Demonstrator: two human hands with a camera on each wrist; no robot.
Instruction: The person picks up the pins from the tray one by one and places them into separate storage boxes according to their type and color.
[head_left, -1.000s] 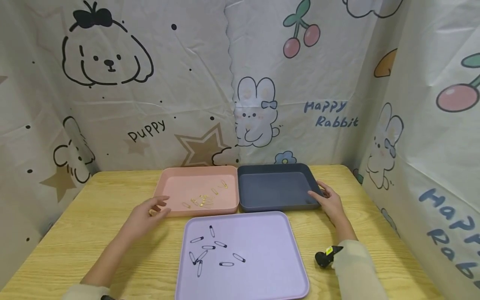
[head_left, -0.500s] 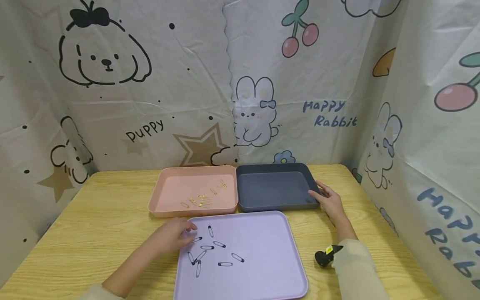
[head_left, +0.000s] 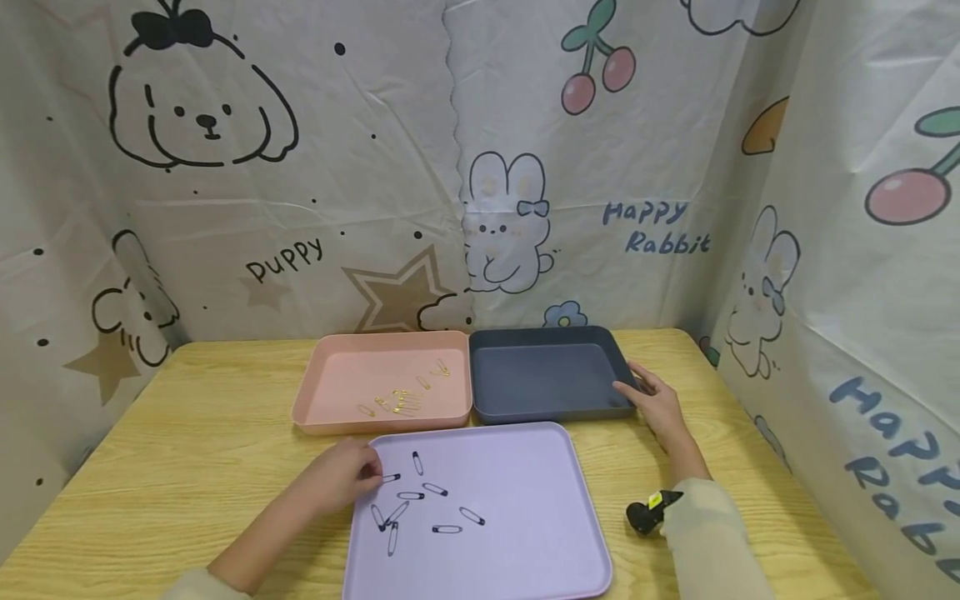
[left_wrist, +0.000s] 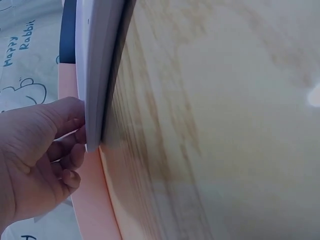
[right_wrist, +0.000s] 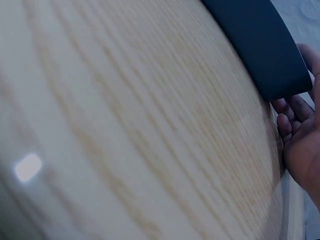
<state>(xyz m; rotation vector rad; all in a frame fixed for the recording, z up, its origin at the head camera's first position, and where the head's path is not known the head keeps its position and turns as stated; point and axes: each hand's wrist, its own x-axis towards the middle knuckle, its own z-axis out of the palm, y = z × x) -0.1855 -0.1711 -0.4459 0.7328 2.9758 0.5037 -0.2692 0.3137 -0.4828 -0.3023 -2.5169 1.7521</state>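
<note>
A lilac tray (head_left: 517,517) lies nearest, with several black-headed safety pins (head_left: 447,529) scattered on its left half. My left hand (head_left: 337,477) is at this tray's upper left edge, its thumb and forefinger pinching the end of one safety pin (head_left: 392,477). In the left wrist view the left hand (left_wrist: 42,155) has its lower fingers curled beside the tray's rim (left_wrist: 97,75); the pin is hidden there. My right hand (head_left: 660,407) grips the right side of a dark blue-grey tray (head_left: 551,415), thumb over the rim. The right wrist view shows the right hand's fingers (right_wrist: 287,120) outside the tray's corner.
A pink tray (head_left: 330,375) holding several gold safety pins (head_left: 405,402) stands at the back left, against the dark tray. All trays stand on a wooden table (head_left: 202,433). A printed cloth (head_left: 375,167) closes off the back and sides.
My left hand has moved from the pink tray's left front corner to the lilac tray's edge and closed on a pin. My right hand has stayed on the dark tray.
</note>
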